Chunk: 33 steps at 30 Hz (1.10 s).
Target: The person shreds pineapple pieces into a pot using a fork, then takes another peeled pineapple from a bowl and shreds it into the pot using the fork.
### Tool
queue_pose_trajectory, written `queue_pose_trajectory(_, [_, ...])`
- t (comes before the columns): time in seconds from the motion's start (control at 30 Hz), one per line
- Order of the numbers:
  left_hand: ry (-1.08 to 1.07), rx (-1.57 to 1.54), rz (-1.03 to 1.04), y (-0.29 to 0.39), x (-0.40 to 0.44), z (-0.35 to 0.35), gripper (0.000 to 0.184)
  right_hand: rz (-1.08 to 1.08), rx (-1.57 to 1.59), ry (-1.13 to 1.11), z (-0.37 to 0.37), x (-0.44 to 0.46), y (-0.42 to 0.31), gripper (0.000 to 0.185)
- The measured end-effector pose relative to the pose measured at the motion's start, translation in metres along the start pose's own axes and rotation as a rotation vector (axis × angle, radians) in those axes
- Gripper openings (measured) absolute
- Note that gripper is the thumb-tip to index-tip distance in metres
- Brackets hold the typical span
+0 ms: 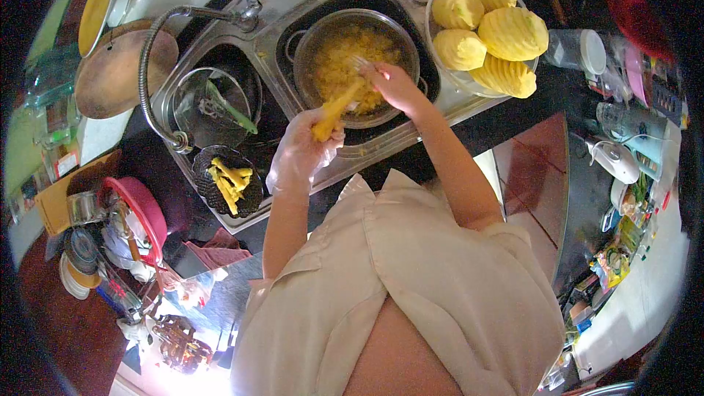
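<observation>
Closest to me, my gloved left hand (308,143) is closed around a yellow fruit piece (339,108) above the pot (296,64); my right hand (396,88) grips a blurred fork-like tool (359,63) by its tip. Reddish floor tiles (532,176) show past the black tabletop (469,129). Peeled fruits (512,33) crowd the steel sink's (273,4) right edge; its tap (248,15) stands along the far edge.

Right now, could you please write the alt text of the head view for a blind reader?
Over a metal pot of shredded yellow fruit in a sink, the left hand, in a clear glove, holds a long yellow piece, the right hand a silvery tool. Five peeled fruits sit in a bowl on the right.
</observation>
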<state>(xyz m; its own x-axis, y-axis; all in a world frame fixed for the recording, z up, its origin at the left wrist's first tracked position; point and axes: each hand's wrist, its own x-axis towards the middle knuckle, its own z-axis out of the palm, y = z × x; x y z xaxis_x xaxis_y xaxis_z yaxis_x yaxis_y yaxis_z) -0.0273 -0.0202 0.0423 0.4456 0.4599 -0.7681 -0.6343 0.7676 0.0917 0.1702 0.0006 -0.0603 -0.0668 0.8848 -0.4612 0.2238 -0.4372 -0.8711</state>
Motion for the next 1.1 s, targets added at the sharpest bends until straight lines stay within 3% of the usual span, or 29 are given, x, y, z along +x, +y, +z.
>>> queue_pose_trajectory(0.03, [0.046,0.130,0.032,-0.001,0.001,0.003,0.031,-0.151,0.059,0.018,0.007,-0.002,0.000,0.046])
queue_pose_trajectory(0.17, [0.127,0.432,0.058,-0.005,0.014,0.000,0.025,0.001,0.149,-0.064,0.008,-0.013,-0.018,0.034])
queue_pose_trajectory(0.2, [0.128,0.433,0.057,-0.008,0.014,0.003,0.025,0.001,0.151,-0.063,0.011,-0.014,-0.022,0.034])
queue_pose_trajectory(0.27, [0.193,0.510,0.124,-0.012,0.015,0.011,0.021,-0.199,0.200,-0.042,0.015,-0.016,-0.029,0.037])
queue_pose_trajectory(0.4, [0.128,0.496,0.195,-0.012,0.019,0.000,0.016,-0.277,0.129,0.062,0.011,-0.029,-0.043,0.034])
queue_pose_trajectory(0.47, [0.133,0.529,0.222,-0.013,0.017,0.000,0.015,-0.213,-0.343,0.037,0.008,-0.044,-0.050,0.030])
queue_pose_trajectory(0.6, [0.154,0.720,0.155,-0.012,0.036,-0.030,0.017,-0.303,-0.435,0.022,0.019,-0.046,-0.047,0.027])
queue_pose_trajectory(0.63, [0.185,1.096,0.356,-0.016,0.042,-0.041,0.015,-0.305,-0.432,0.023,0.021,-0.043,-0.045,0.027])
queue_pose_trajectory(0.7, [0.215,1.466,0.559,-0.022,0.048,-0.052,0.014,-0.255,-0.453,0.092,0.024,-0.037,-0.040,0.027])
queue_pose_trajectory(0.8, [0.359,1.600,0.517,-0.029,0.046,-0.049,0.014,-0.239,-0.484,0.045,0.023,-0.030,-0.037,0.026])
queue_pose_trajectory(0.9, [0.458,1.271,0.296,-0.030,0.037,-0.037,0.015,-0.209,-0.589,0.153,0.024,-0.019,-0.022,0.025])
queue_pose_trajectory(0.93, [0.304,1.351,0.528,-0.029,0.032,-0.042,0.013,-0.209,-0.584,0.150,0.022,-0.015,-0.011,0.025])
queue_pose_trajectory(1.0, [0.143,1.417,0.767,-0.019,0.029,-0.046,0.013,-0.226,-0.745,0.160,0.010,-0.006,0.008,0.028])
queue_pose_trajectory(1.07, [0.361,0.734,0.142,0.001,0.015,-0.021,0.016,-0.157,-0.699,0.149,0.005,-0.006,0.000,0.034])
queue_pose_trajectory(1.1, [0.362,0.733,0.142,0.008,0.013,-0.020,0.016,-0.079,-0.649,0.148,0.001,-0.008,-0.009,0.039])
